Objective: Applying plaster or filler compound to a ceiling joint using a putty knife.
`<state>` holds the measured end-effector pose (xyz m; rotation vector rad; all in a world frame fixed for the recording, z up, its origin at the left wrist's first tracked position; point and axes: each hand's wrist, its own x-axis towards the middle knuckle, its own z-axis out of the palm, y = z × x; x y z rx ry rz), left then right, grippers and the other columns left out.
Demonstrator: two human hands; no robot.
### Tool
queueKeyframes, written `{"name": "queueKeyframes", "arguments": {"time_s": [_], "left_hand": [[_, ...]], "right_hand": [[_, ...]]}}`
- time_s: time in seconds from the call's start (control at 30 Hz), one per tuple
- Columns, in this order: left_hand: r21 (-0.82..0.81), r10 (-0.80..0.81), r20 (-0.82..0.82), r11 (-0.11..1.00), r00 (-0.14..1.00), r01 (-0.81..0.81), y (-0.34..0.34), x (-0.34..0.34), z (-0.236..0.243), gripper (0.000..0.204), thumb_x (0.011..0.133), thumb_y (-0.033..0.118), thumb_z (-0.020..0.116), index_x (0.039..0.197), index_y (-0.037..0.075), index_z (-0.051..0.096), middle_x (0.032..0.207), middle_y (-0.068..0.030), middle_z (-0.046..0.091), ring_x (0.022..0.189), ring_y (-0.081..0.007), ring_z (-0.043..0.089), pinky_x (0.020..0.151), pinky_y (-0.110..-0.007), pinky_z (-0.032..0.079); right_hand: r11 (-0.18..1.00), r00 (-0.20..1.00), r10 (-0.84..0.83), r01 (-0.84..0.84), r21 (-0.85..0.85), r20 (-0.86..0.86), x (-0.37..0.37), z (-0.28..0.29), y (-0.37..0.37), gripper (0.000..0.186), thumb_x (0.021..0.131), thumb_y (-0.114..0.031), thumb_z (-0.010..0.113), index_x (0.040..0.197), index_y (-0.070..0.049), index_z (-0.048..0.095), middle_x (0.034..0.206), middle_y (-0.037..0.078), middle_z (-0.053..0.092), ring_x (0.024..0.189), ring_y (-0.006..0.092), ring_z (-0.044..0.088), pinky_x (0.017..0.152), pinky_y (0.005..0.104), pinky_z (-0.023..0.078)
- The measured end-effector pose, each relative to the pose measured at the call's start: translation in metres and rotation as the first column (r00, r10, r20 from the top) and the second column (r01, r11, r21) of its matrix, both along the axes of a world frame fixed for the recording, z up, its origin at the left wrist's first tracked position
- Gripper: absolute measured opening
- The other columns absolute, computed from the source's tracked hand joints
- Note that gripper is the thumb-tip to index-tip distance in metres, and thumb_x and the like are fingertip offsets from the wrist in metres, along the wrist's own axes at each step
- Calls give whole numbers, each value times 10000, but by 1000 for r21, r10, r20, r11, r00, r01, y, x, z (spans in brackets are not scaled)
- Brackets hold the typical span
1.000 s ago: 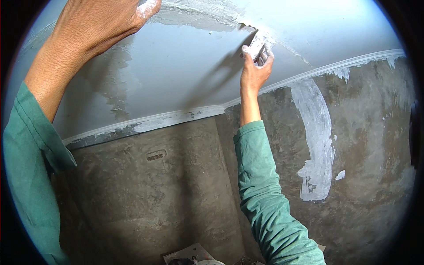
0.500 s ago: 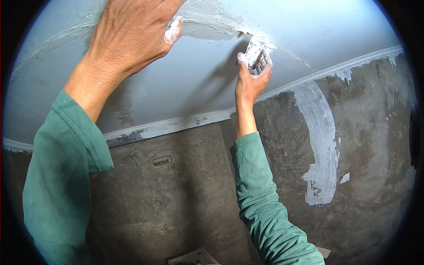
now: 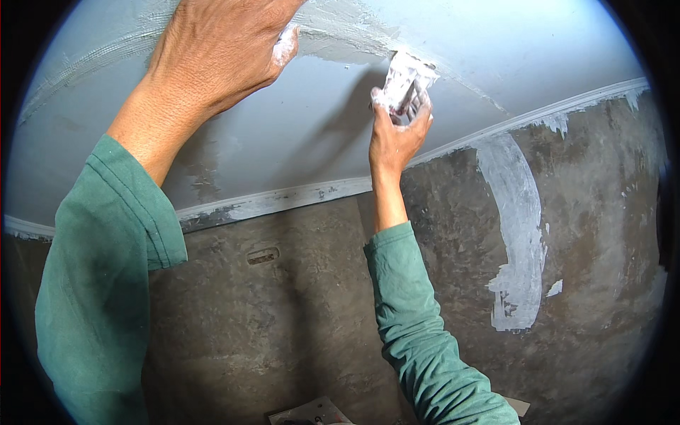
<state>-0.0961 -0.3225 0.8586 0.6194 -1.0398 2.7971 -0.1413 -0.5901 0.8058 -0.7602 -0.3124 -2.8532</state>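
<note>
My right hand (image 3: 399, 131) is raised to the pale ceiling (image 3: 283, 127), thumb and fingers closed around a putty knife (image 3: 404, 78) thickly smeared with white putty. Its upper edge meets the ceiling at the right end of a rough strip of putty (image 3: 340, 42), and its handle is hidden in my grip. Nearer and to the left, my left hand (image 3: 219, 60) is lifted with its back toward me. White putty coats its thumb; its other fingers are hidden or cut off by the top edge, so whatever they hold cannot be seen.
A white cornice (image 3: 283, 200) runs where ceiling meets the grey-brown walls. The right wall (image 3: 595, 234) carries a broad pale putty band (image 3: 513, 212). A recessed wall box (image 3: 263, 256) sits in the facing wall. Low down lies a flat grey board (image 3: 312, 412).
My right hand has drawn slightly left and down with the putty knife, which is now tilted more upright. My left hand has shifted a little to the right.
</note>
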Motion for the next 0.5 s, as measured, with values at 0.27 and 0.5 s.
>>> {"name": "queueKeyframes", "arguments": {"time_s": [0.27, 0.5], "left_hand": [[11, -2, 15, 1000, 1000, 1, -5, -2, 2, 690, 846, 260, 590, 1499, 84, 456, 1655, -88, 275, 1554, -242, 160, 1281, -516, 58], [-61, 52, 13, 997, 999, -51, -1, 4, 4, 686, 855, 261, 573, 1507, 87, 447, 1661, -84, 263, 1556, -234, 151, 1281, -515, 63]], "right_hand": [[987, 996, -87, 91, 130, -36, 22, 13, -4, 703, 725, -218, 852, 1314, 25, 555, 1205, 250, 533, 1152, 395, 533, 995, 497, 427], [983, 994, 106, -104, -149, 4, 32, -6, 15, 715, 748, -157, 848, 1356, 32, 523, 1232, 220, 514, 1158, 343, 528, 996, 440, 457]]}}
